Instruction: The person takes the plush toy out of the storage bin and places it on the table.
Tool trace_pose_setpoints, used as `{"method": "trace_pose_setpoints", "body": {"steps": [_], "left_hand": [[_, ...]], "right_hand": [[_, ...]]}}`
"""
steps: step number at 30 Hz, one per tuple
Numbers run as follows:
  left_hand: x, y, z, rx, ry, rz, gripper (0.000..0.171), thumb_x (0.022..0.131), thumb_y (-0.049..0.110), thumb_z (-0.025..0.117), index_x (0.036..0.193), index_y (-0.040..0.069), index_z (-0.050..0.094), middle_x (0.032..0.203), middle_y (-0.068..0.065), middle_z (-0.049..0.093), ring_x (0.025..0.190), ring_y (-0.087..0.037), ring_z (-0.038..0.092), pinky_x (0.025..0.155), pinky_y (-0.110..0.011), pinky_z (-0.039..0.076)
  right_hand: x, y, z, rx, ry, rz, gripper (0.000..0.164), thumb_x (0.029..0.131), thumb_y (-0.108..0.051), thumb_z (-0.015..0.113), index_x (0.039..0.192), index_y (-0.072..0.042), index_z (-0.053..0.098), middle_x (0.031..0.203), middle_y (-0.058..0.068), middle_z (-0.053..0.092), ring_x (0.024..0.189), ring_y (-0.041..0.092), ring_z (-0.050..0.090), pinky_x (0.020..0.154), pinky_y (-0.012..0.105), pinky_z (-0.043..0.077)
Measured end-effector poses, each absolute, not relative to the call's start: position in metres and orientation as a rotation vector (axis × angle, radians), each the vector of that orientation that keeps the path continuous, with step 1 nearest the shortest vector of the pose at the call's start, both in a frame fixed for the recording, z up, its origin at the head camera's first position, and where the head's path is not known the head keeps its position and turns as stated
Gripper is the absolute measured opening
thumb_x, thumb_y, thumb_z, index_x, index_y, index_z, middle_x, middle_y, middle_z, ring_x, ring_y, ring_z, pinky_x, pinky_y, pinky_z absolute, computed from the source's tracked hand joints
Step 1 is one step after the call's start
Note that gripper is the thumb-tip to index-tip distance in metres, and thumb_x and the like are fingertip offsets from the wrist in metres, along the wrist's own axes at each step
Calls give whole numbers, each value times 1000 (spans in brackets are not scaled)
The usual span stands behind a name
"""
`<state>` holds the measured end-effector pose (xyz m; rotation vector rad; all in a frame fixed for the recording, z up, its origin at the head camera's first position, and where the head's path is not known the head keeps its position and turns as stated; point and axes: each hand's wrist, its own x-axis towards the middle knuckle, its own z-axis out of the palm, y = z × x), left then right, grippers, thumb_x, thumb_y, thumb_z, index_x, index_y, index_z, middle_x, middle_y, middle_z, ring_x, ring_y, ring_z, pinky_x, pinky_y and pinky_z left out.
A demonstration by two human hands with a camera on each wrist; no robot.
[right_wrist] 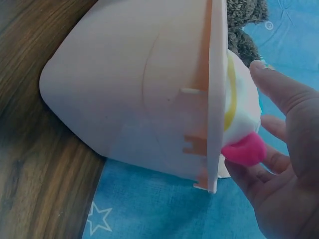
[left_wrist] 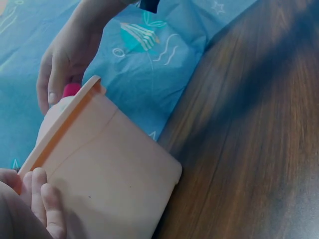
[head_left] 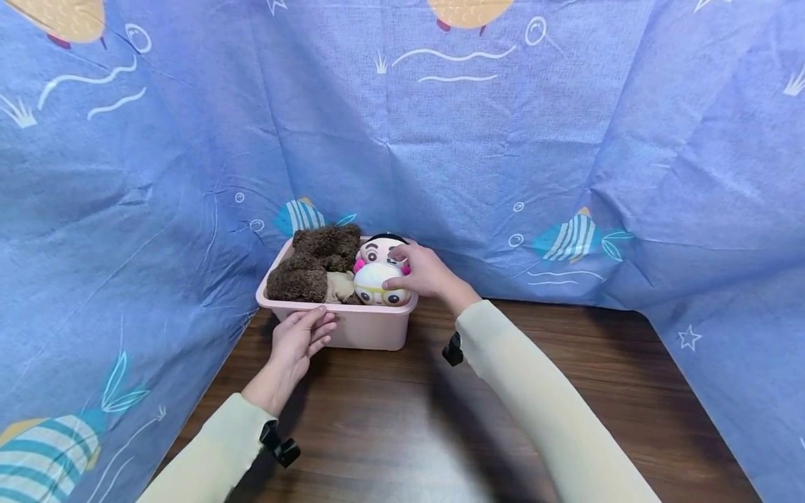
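A pink plastic bin (head_left: 365, 328) stands at the back left of the table. My left hand (head_left: 298, 339) grips its front rim, thumb on top and fingers against the outer wall. Inside, at the right end, sits a white ball toy with yellow glasses (head_left: 374, 277). My right hand (head_left: 430, 271) holds this toy, thumb on its near side and fingers behind. A pink knob (right_wrist: 247, 149) shows beside those fingers in the right wrist view. Behind it is a black-haired face toy (head_left: 372, 250), partly hidden. Brown plush (head_left: 302, 272) fills the bin's left side.
The dark wooden table (head_left: 390, 412) spreads in front and to the right. A blue cloth (head_left: 440, 161) printed with fish hangs around the back and sides, close behind the bin. Black wrist straps (head_left: 279, 445) sit on both sleeves.
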<state>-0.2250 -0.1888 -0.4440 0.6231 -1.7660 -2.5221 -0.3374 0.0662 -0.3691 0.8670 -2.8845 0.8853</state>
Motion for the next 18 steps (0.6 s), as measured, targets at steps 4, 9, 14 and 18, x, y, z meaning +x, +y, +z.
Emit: {"method": "trace_pose_setpoints", "body": {"steps": [4,9,14,18], "left_hand": [[-226,-189,-444,635,-1757,-2529,21,99,22,69,109,10,55,80,8,78,73,-5,75,59,-17,57],[-225,-191,-445,637,-1763,-2534,16,100,22,68,107,13,57,80,8,78,75,-6,75,61,-18,58],[-225,-192,-445,612,-1782,-2543,17,101,21,67,110,11,56,81,9,79,76,-6,76,64,-19,60],[-226,-191,-444,591,-1781,-2558,20,101,20,66,113,10,54,81,8,79,78,-7,76,67,-20,61]], "right_hand": [[-343,58,-373,918,-2866,813,61,79,-37,89,129,-10,67,129,7,69,139,35,49,117,45,41],[-345,52,-376,944,-2857,726,55,76,-32,91,122,-11,69,121,4,73,134,34,52,118,43,39],[-343,51,-376,918,-2879,719,57,75,-29,92,124,-11,69,123,6,72,125,30,58,108,41,47],[-343,54,-378,878,-2885,726,56,77,-30,91,125,-14,68,124,4,72,120,29,61,101,42,51]]}}
